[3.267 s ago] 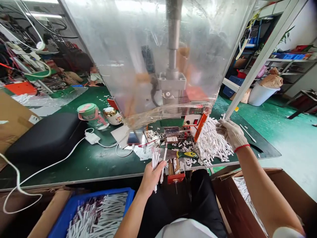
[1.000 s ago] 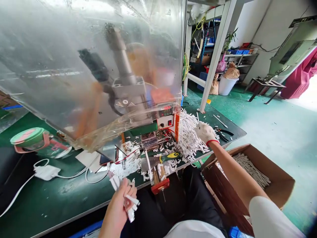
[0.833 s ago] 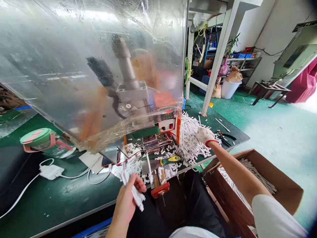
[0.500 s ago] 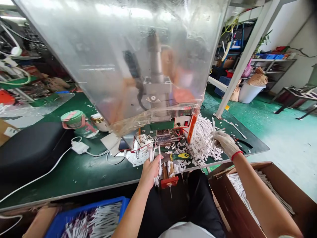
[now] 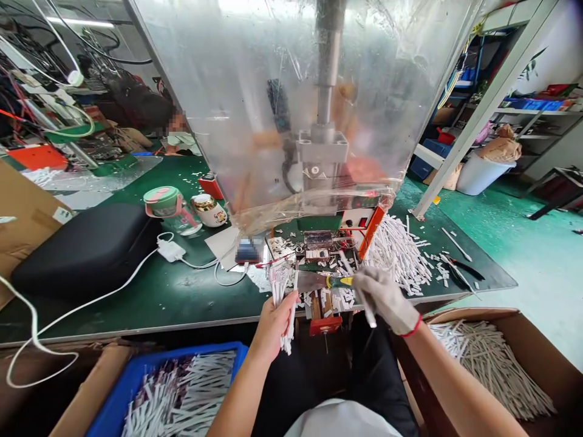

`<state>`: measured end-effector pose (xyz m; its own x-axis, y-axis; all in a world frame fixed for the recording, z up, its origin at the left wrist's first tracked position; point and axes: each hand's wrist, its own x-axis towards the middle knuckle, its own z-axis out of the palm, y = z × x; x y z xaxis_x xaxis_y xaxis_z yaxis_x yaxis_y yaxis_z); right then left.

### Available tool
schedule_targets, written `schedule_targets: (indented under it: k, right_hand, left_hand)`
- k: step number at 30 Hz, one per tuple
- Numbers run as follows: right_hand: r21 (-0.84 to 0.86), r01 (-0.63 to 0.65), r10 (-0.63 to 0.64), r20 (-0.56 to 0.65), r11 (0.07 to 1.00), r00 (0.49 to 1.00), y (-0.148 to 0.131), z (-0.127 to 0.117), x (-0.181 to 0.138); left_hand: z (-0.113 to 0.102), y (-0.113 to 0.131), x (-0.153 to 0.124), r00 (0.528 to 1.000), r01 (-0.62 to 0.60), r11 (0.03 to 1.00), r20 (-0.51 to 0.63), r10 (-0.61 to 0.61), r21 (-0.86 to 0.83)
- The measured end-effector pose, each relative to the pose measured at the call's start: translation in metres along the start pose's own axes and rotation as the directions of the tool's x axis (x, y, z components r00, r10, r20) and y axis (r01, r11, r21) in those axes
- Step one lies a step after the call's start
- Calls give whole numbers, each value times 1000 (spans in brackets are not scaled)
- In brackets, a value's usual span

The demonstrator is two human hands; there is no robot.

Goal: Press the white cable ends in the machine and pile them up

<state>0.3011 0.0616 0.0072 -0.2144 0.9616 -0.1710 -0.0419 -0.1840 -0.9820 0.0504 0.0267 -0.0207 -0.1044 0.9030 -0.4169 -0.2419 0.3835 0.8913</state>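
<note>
My left hand (image 5: 274,321) is bare and closed around a bundle of thin white strips (image 5: 281,280), which stand up out of the fist. My right hand (image 5: 382,297), in a pale knitted glove, grips a white strip (image 5: 368,311) that slants down past the fingers. Between the hands lies a putty knife (image 5: 314,280) with a green and yellow handle, partly behind the gloved fingers. Just beyond it is the machine's small fixture (image 5: 317,255), with white pieces on it. Under the fixture a red block (image 5: 325,326) sticks out at the table edge.
A press (image 5: 322,149) stands behind a clear plastic shield (image 5: 237,91). White strips (image 5: 396,255) are heaped at its right, near black-handled pliers (image 5: 464,267). A blue crate (image 5: 241,358) and a cardboard box (image 5: 542,340) hold more strips. A black case (image 5: 86,243) and cables lie left.
My right hand has moved left from beside the strip heap to the putty knife handle, carrying a strip. My left hand keeps its bundle. The head view has shifted.
</note>
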Motion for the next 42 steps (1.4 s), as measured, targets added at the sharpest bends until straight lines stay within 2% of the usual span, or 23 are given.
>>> schedule_targets:
  k: [3, 7, 14, 27, 30, 32, 33, 35, 38, 40, 42]
  right_hand:
    - [-82, -95, 94, -13, 992, 995, 14, 42, 16]
    - [-6, -145, 143, -95, 989, 985, 27, 62, 39]
    - [54, -169, 174, -95, 984, 980, 39, 61, 50]
    - [77, -178, 184, -87, 981, 979, 36, 61, 52]
    - [-28, -138, 132, -153, 990, 979, 28, 57, 48]
    - [-155, -48, 14, -211, 987, 977, 17, 54, 41]
    - [-217, 10, -55, -202, 976, 978, 10, 54, 37]
    - [-288, 114, -147, -95, 951, 985, -1, 58, 28]
    - [-272, 142, -139, 33, 952, 990, -9, 70, 16]
    - [-204, 104, -102, 17, 973, 995, -9, 74, 13]
    - [-81, 82, -88, -81, 993, 993, -12, 65, 15]
  left_hand:
    - [0, 1, -6, 1000, 1, 1000, 6, -1, -12]
    - [-6, -1, -10, 1000, 22, 999, -7, -22, -39]
    - [-16, -5, -13, 999, 37, 998, -15, -38, -52]
    - [-12, -2, -14, 1000, 19, 1000, 18, -19, 8]
    - [-12, 0, -14, 998, -30, 997, 57, 26, 74]
    - [-13, 3, -14, 992, -84, 984, 104, 68, 160]
    - [-14, 5, -14, 987, -114, 971, 135, 87, 210]
    - [-13, 9, -13, 971, -173, 938, 210, 112, 300]
    - [-9, 18, -14, 950, -213, 908, 293, 106, 362]
    - [-8, 21, -17, 945, -194, 914, 318, 77, 355]
    - [-12, 22, -20, 944, -160, 934, 327, 51, 318]
